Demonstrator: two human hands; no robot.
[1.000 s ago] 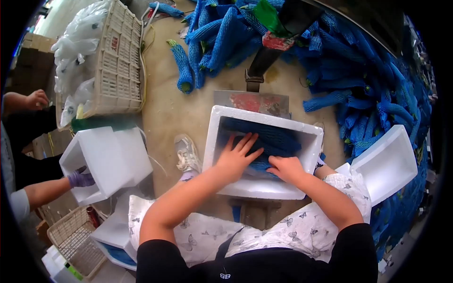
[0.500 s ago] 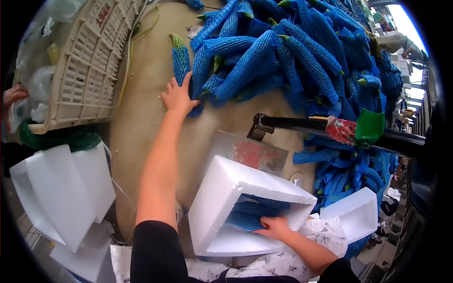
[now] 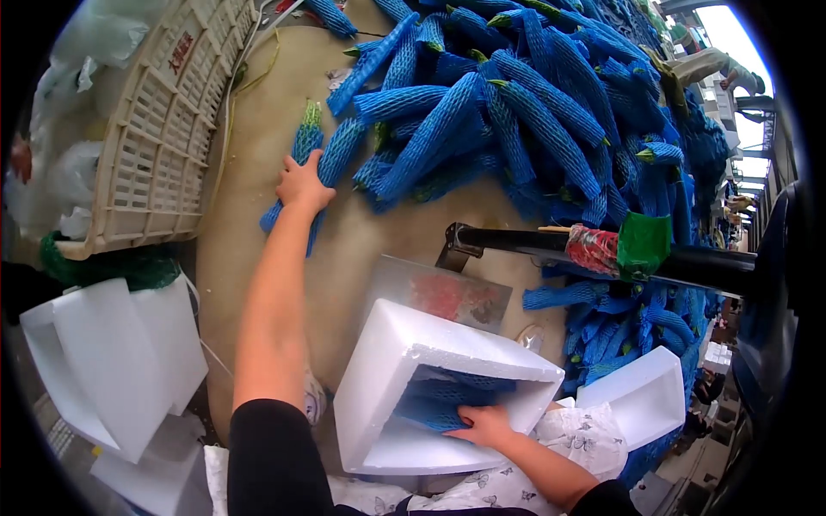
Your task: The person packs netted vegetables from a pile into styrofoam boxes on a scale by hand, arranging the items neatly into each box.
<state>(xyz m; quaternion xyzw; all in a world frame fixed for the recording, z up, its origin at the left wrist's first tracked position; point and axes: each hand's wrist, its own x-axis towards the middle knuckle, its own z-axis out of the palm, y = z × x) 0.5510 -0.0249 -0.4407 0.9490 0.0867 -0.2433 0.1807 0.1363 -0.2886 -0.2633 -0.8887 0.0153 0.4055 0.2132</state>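
My left hand (image 3: 303,184) is closed over two long bitter melons in blue foam netting on the tan table. The left bitter melon (image 3: 308,136) shows its bumpy green tip; the right bitter melon (image 3: 343,148) lies beside it under my thumb. A white foam box (image 3: 361,400) stands tilted in front of me, its opening facing me. Inside lie several netted bitter melons (image 3: 430,404). My right hand (image 3: 483,427) reaches into the box, fingers curled against the netting of one; its far fingers are partly hidden.
A big pile of netted bitter melons (image 3: 516,112) covers the back right, with more below a black bar (image 3: 516,242). A metal plate (image 3: 447,292) sits behind the box. At left are a cream plastic crate (image 3: 151,163) and white foam pieces (image 3: 112,353); another foam box (image 3: 637,400) is at right.
My left hand has pulled the two bitter melons left and toward me, away from the pile. My right hand stays inside the foam box. The view has shifted slightly.
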